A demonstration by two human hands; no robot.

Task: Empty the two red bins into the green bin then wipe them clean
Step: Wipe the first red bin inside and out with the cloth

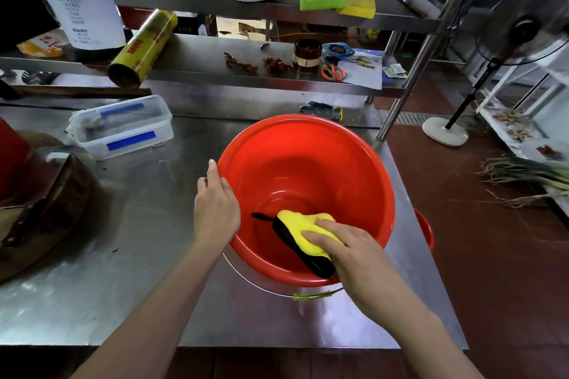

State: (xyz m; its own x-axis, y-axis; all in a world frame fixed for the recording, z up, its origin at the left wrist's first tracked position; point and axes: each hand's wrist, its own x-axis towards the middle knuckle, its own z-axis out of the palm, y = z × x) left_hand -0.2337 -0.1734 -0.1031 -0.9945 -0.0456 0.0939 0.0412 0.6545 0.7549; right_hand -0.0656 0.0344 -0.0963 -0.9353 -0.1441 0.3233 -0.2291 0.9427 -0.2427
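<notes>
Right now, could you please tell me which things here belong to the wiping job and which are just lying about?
Job: red bin, yellow cloth, left hand, right hand.

Lying about: clear box, foil roll, scissors, fan.

Basin (308,163) on table (123,271), cloth (303,234) inside it; lidded box (123,126) behind-left.
</notes>
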